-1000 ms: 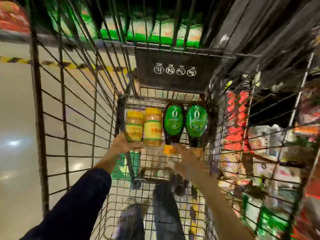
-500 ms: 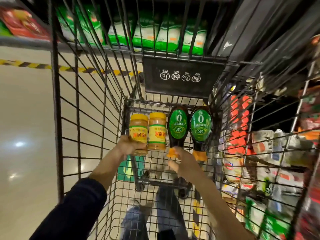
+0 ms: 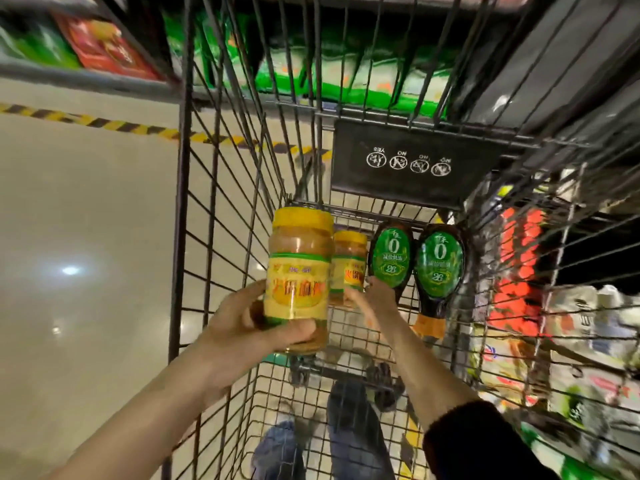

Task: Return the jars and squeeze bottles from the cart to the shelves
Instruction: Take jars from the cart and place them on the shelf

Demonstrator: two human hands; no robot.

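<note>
Left hand: the left hand (image 3: 242,327) is clamped around the lower body of the first jar (image 3: 298,275), thumb across the front near the base, fingers wrapped behind.
First jar: it is held upright, yellow lid on top, lifted clear of the wire floor of the cart (image 3: 221,188) and carried nearer the camera than the other items.
Right hand: the right hand (image 3: 375,297) is held with fingers spread apart and gripping nothing; its fingertips lie at the lower edge of the second jar (image 3: 348,268) and against the foot of the near squeeze bottle (image 3: 389,261). Whether contact is made with either cannot be told.
Remaining items: the second jar stands upright at the far end of the cart; just beside it, to the right, the near squeeze bottle and the far squeeze bottle (image 3: 439,268) are seen with orange caps pointing toward the person and long axes running away from the hands.
Deciding relation: the second jar lies directly ahead of the right hand, and the left hand is already occupied, so the right hand is judged to be the one for the coming grasp.
Shelves: stocked shelves (image 3: 571,327) are seen through the right wall of the cart, on the right-hand side.
Progress: an early stage is judged, with three items not yet lifted.
</note>
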